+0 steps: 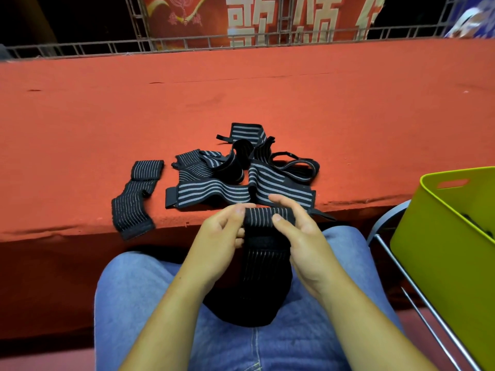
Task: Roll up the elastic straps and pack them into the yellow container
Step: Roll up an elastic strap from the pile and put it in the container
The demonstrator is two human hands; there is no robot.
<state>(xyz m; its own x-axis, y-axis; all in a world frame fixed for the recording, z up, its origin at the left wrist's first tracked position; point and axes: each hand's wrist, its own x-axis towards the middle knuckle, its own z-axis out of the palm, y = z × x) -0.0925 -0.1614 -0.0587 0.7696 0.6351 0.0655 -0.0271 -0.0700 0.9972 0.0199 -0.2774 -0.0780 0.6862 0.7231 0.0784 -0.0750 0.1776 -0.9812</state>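
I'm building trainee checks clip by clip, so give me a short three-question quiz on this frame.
1. True or false: both the left hand and the right hand hold the half-rolled strap.
2. Where is the yellow container? A: at the person's right. B: at the person's left. C: straight ahead.
3. Fill in: the lone strap lies to the ___ of the pile.
Key: 1 true; 2 A; 3 left.

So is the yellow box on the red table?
No, the yellow container sits beside the red table, off its edge.
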